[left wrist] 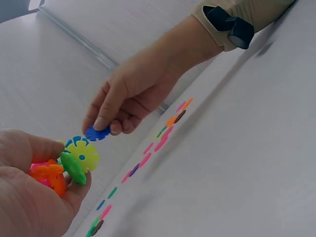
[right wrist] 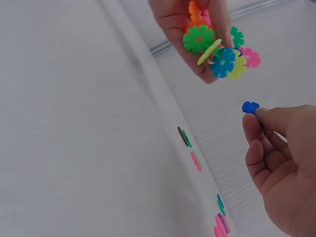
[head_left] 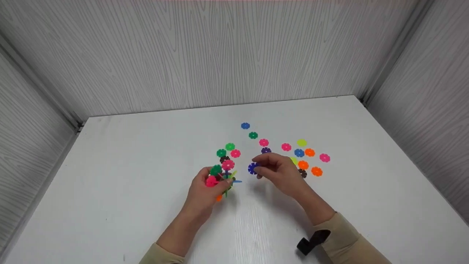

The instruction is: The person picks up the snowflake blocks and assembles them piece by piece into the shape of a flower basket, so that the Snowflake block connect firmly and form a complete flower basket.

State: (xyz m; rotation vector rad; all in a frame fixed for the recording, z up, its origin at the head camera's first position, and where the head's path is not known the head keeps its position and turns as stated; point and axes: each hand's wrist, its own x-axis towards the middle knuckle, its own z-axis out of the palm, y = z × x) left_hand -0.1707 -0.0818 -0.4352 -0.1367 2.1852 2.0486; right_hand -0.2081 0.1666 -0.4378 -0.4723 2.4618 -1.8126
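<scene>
My left hand [head_left: 205, 190] grips a cluster of interlocked flower-shaped plastic discs [right wrist: 200, 39] in pink, green, orange, yellow and blue. Part of the cluster is hidden behind the fingers and thumb. To its right, my right hand [head_left: 280, 174] pinches one dark blue notched disc [head_left: 253, 168] between thumb and fingertips. In the left wrist view, this blue disc [left wrist: 98, 133] is held just beyond the cluster's yellow disc [left wrist: 82, 155], with a small gap between them. Both hands are raised above the white table [head_left: 128, 165].
Loose discs lie flat beyond the hands, among them a blue disc [head_left: 245, 125], a green disc [head_left: 253, 135] and a pink disc [head_left: 263, 142]. Several more, such as an orange disc [head_left: 317, 171], spread right of the right hand. Wood-grain panels [head_left: 220, 55] enclose the table's back and sides.
</scene>
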